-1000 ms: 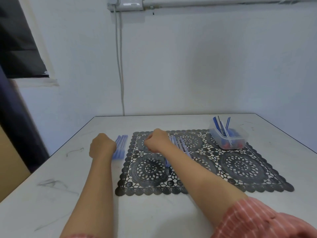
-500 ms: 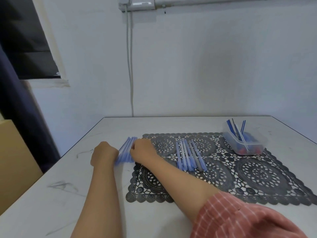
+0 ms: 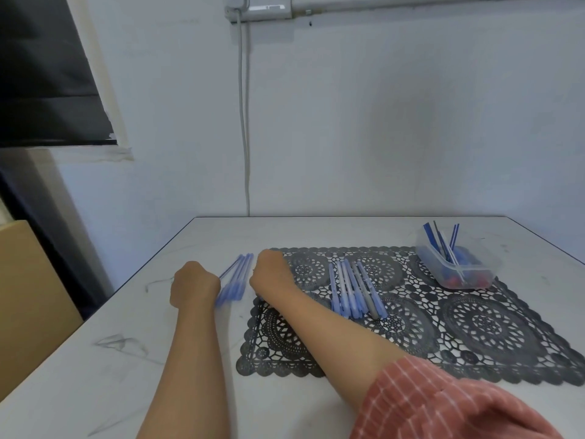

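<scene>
A row of light blue pens (image 3: 235, 277) lies on the white table (image 3: 133, 359), just left of the black lace mat (image 3: 474, 327). My left hand (image 3: 194, 285) is curled at the pens' near left ends and grips them. On the pens' right side, my right hand (image 3: 270, 274) sits knuckles up at the mat's corner; its fingers are hidden. A second group of blue pens with one grey pen (image 3: 354, 288) lies side by side on the mat.
A clear plastic tub (image 3: 459, 264) with several blue pen parts and red bits stands at the mat's far right corner. The wall runs just behind the table. The table's left edge drops off beside a brown box (image 3: 28, 296).
My right hand left the pens on the mat and moved left to the pen row beside the mat. My left hand stayed at that row.
</scene>
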The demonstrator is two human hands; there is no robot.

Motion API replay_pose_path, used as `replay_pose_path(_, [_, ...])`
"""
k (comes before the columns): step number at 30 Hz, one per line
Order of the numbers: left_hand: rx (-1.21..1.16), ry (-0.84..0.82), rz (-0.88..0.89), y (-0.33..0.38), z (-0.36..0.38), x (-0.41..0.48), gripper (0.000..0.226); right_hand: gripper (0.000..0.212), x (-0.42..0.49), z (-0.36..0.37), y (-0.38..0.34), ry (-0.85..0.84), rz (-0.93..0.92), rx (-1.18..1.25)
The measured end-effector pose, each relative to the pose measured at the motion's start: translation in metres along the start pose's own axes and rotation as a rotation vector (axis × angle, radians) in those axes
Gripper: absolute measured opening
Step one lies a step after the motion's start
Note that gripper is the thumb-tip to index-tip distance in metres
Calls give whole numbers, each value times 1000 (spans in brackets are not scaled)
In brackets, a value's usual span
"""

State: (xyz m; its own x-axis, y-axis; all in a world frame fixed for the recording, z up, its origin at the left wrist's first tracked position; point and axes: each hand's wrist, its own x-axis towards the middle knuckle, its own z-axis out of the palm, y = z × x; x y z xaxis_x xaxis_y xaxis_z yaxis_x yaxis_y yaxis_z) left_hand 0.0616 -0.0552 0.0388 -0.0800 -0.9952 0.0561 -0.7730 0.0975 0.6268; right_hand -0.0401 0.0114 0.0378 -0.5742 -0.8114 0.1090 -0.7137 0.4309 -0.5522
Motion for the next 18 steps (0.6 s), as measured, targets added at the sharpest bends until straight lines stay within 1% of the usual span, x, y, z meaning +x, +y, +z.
replay_pose_path(2, [-10, 12, 3, 1, 0, 1, 24, 12, -1, -7, 4, 30, -4, 53])
replay_pose_path(3, [-13, 17, 5, 1, 1, 2, 23, 11, -1, -10, 5, 37, -13, 74])
replay_pose_path(6, [-24, 29, 3, 2, 2, -1, 20, 13, -8, -10, 6, -30, -55, 43])
replay_pose_path(8, [-46, 32, 6, 2, 2, -2, 21, 22, -14, -5, 6, -57, -77, -21])
replay_pose_path(11, [-74, 28, -30, 0, 0, 0, 15, 33, -19, 0, 7, -55, -79, -130])
replay_pose_path(14, [-149, 28, -64, -2, -3, 4, 22, 35, -24, -5, 4, -72, -92, -184])
replay_pose_path(16, [-231, -5, -73, -1, -3, 6, 19, 29, -26, -12, 4, -70, -87, -159])
replay_pose_path(18, [-330, -61, -87, 0, 3, 16, 12, 7, -25, -21, 8, -61, -72, -98])
